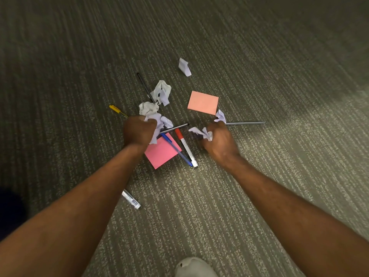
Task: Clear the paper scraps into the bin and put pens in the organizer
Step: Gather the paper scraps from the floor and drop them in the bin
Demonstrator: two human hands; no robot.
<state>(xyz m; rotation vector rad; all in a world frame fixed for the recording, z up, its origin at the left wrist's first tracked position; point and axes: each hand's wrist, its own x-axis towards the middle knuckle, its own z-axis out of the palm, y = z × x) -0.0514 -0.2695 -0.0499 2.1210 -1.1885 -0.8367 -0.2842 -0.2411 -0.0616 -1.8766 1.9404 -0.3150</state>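
Gathering scraps from the carpet (259, 196): left hand (138, 131) and right hand (220, 144), fingers closed on crumpled paper; leave pens, collect the loose folded scrap (184, 66).

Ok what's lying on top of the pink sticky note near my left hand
A blue pen lies across the pink note. The left hand, clutching crumpled paper, covers the note's upper corner, so anything there is hidden. The red-capped marker lies beside it.
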